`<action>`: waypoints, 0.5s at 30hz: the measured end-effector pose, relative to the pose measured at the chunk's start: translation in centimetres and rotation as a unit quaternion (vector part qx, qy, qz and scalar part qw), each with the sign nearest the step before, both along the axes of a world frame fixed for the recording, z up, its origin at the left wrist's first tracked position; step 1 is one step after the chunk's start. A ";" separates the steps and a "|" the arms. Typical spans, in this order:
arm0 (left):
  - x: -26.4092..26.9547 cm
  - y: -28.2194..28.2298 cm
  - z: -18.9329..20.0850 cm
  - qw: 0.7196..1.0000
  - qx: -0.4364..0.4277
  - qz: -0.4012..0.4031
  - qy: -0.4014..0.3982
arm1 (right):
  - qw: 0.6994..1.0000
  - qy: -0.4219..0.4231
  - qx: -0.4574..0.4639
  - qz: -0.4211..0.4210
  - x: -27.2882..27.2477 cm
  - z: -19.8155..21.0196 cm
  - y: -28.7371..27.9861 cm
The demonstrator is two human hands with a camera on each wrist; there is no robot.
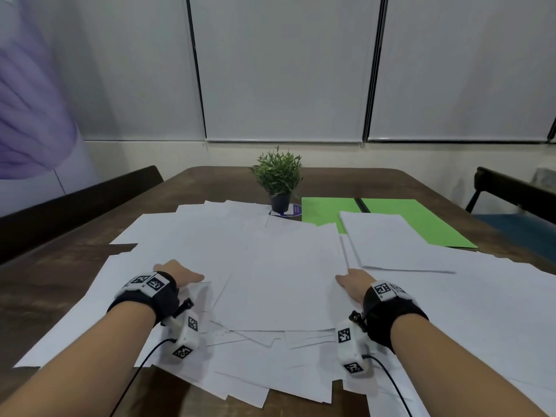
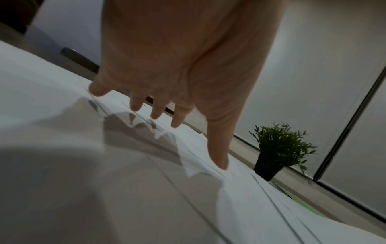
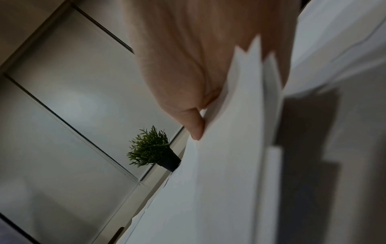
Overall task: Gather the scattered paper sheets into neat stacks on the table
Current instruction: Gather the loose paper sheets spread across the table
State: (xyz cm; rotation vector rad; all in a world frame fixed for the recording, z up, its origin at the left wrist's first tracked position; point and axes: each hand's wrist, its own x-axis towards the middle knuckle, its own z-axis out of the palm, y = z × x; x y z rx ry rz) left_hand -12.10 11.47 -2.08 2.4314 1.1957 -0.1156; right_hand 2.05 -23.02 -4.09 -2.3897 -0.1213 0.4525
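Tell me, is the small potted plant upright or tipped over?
Upright: the potted plant stands on its black pot base on the table, leaves pointing up.

Sheets cover table; plant behind, folder seemingly right

The scattered paper sheets are plain white against the dark brown wooden table. A bright green folder lies open near a leafy green plant in a black pot. Black wrist straps bear white tags printed with black square patterns.
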 end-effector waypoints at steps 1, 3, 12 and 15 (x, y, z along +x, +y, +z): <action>-0.4 0.1 -0.1 1.000 0.003 -0.015 0.016 | 1.000 0.002 0.014 -0.006 0.2 -0.1 0.1; -0.8 -0.4 -0.5 0.995 -0.004 -0.068 0.068 | 1.000 0.003 0.025 -0.009 0.1 -0.4 0.1; -0.3 -2.4 -0.7 0.973 0.023 -0.176 0.150 | 1.000 0.005 0.010 -0.020 -0.2 -0.1 0.4; -0.1 -2.5 0.3 0.975 0.013 -0.162 0.151 | 1.000 0.008 -0.001 -0.018 -0.4 0.2 0.5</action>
